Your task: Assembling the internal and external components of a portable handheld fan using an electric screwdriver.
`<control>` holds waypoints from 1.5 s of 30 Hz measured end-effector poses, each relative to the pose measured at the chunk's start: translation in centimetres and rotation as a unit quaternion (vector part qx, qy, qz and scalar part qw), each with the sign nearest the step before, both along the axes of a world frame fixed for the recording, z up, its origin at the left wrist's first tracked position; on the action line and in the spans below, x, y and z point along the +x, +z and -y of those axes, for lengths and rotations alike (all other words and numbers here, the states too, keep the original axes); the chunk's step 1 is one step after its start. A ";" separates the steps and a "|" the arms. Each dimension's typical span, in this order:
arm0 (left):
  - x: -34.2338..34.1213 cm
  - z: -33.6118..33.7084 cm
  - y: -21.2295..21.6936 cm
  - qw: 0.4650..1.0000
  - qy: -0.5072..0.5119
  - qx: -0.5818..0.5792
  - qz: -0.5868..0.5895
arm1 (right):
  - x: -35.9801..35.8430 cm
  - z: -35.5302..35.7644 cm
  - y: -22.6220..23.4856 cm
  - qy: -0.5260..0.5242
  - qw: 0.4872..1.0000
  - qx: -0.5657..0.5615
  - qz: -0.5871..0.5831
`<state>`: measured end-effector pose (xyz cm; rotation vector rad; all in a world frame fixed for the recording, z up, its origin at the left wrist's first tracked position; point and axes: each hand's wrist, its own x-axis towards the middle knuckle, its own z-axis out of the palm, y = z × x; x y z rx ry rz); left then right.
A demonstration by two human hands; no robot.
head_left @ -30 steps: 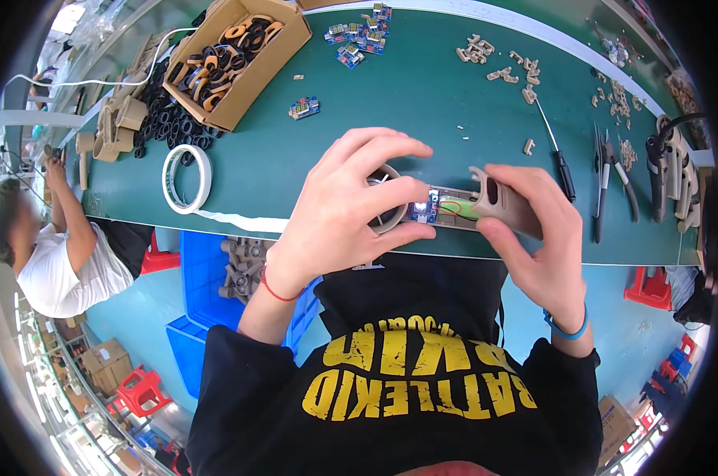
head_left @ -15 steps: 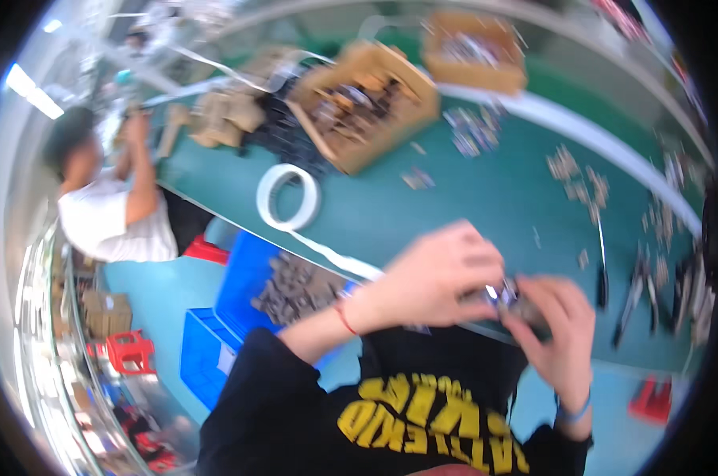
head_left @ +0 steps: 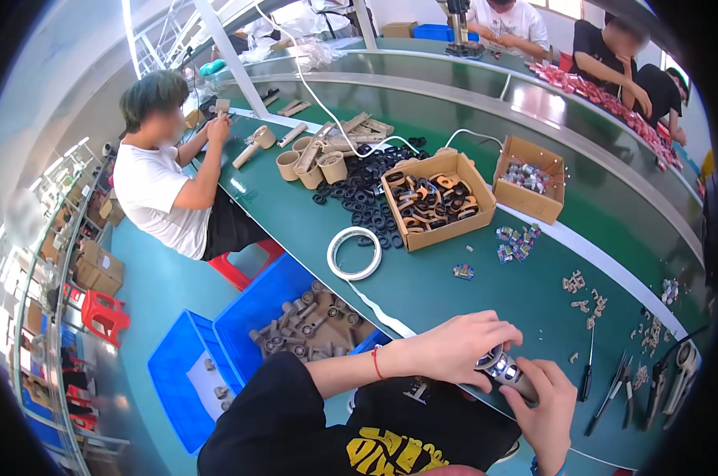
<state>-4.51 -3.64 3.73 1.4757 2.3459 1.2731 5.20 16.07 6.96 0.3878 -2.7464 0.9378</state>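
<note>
At the far left a seated person in a white shirt works at the green bench, hands raised to a small tan part. Below them, on the floor, stand a red stool and two blue crates; the nearer crate holds a heap of tan cylinder parts. On the bench beside the crates lies a white tape ring, with a strip of tape running from it along the bench edge. Behind it sit tan cups and a spread of black rings. Next comes an open cardboard box of mixed black and tan rings, then a smaller box of small blue-and-silver parts, with a few more of those loose on the bench near it.

At the lower middle, the left hand comes in on a forearm with a red wrist cord and is closed over the top of a small silver motor part, held just over the near bench edge. The right hand grips the same part from below, fingers wrapped round its tan lower end. The two hands touch around it.

To the right, small tan pieces lie scattered, then a screwdriver, and pliers near the far right rim. More people sit at a second bench beyond.
</note>
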 end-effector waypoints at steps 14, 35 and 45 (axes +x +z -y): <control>-0.1 0.2 0.8 0.998 -0.035 -0.061 -0.005 | 0.0 1.2 -0.3 -0.005 0.999 0.034 -0.033; -1.0 -0.2 1.2 0.993 -0.064 -0.093 -0.023 | 0.3 -1.9 -2.3 0.015 0.994 0.094 -0.050; -0.1 0.0 3.5 0.985 -0.094 -0.066 -0.128 | -0.2 -4.4 0.0 0.052 0.789 -0.345 0.506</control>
